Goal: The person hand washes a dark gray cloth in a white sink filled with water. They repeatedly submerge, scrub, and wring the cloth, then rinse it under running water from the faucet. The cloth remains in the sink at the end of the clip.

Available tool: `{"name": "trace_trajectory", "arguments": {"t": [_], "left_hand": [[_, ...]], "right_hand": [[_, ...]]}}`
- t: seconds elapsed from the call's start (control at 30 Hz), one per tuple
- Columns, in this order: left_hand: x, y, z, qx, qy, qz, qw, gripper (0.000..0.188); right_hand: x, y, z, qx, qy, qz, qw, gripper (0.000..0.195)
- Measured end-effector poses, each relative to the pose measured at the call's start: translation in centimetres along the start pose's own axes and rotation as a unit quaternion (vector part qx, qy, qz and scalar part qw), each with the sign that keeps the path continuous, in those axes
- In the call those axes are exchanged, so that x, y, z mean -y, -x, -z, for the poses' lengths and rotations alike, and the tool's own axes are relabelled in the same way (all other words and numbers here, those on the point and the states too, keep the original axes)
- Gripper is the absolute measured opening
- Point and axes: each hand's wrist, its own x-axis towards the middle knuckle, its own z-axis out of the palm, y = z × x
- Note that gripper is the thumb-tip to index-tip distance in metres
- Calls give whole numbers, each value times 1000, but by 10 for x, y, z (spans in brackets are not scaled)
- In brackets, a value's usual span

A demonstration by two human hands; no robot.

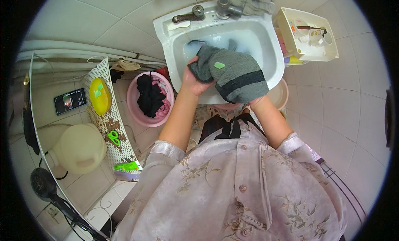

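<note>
Over a white washbasin [277, 66], both hands hold up a wet grey cloth [233, 66] with a dark stripe. My left hand [194, 82] grips its left end, the thumb at the edge and the palm beneath. My right hand [258, 100] is mostly hidden under the lower right part of the cloth. A small pale green piece, perhaps soap [219, 65], lies on top of the fabric. Behind the cloth, cloudy water [249, 41] stands in the basin, with dark fabric [197, 42] partly sunk in it.
A faucet [223, 7] and a corroded lever tap [190, 16] are at the basin's back. A pink tub [132, 108] with dark clothes stands left. Farther left, a shelf holds a yellow soap dish [101, 105] and green scissors [114, 137]. A cream rack [330, 52] hangs right.
</note>
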Motion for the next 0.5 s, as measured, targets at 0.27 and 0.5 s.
{"name": "trace_trajectory", "arguments": {"t": [0.27, 0.5], "left_hand": [[-6, 34, -6, 23, -59, -172, 983, 55], [53, 23, 19, -68, -63, -153, 984, 48]], "right_hand": [[20, -19, 35, 89, 3, -32, 996, 56], [20, -10, 17, -11, -91, -96, 991, 57]]}}
